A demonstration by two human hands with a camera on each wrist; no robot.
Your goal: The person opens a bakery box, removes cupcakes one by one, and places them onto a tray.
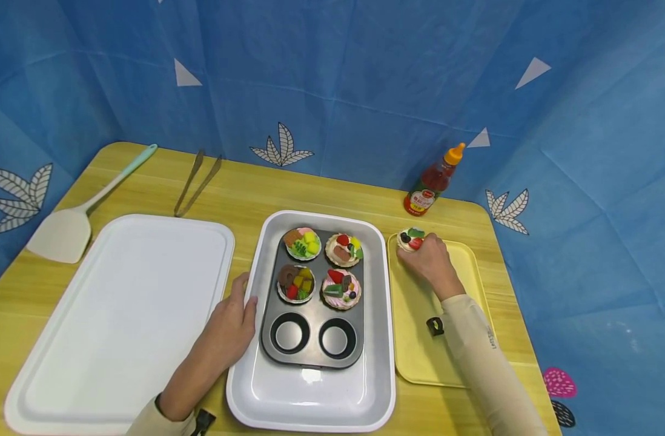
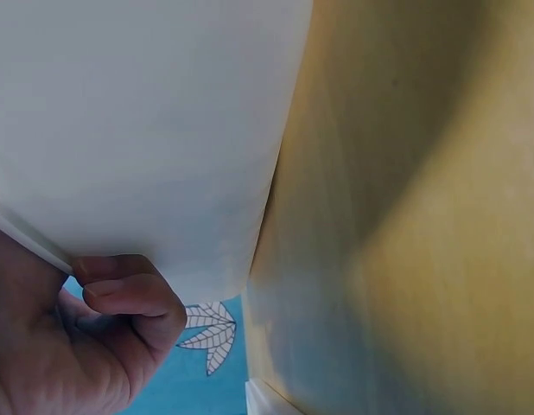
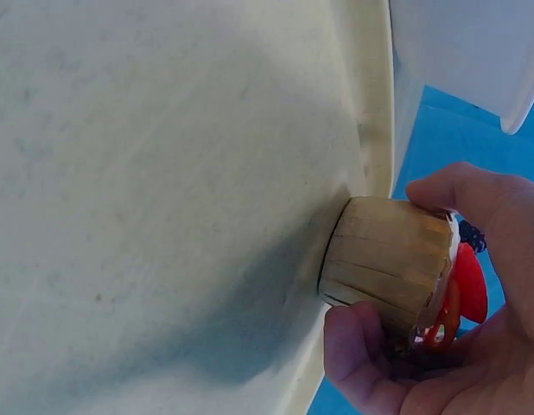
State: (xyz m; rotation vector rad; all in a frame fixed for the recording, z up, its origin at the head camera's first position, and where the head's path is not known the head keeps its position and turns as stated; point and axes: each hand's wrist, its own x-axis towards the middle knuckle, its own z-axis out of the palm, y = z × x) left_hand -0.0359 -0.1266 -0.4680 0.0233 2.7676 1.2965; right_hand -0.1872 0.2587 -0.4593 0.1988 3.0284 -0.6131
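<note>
My right hand (image 1: 432, 263) pinches a fruit-topped cupcake (image 1: 410, 240) over the far left corner of the yellow tray (image 1: 420, 357). In the right wrist view, thumb and fingers hold the cupcake's pale ribbed cup (image 3: 388, 259), with red fruit on top. My left hand (image 1: 231, 327) grips the left rim of the deep white tray (image 1: 310, 399); the left wrist view shows its fingers (image 2: 133, 294) curled at the rim. Inside that tray lies a dark muffin tin (image 1: 313, 357). Several decorated cupcakes, one with pink cream (image 1: 341, 289), fill its farther cups; the two nearest cups show bare bottoms.
On the left lies a flat white tray (image 1: 131, 321), with a white spatula (image 1: 65, 233) beyond its far left corner. Metal tongs (image 1: 193, 188) rest behind it. A red sauce bottle (image 1: 430, 184) stands behind the yellow tray, near the blue curtain (image 1: 332, 91).
</note>
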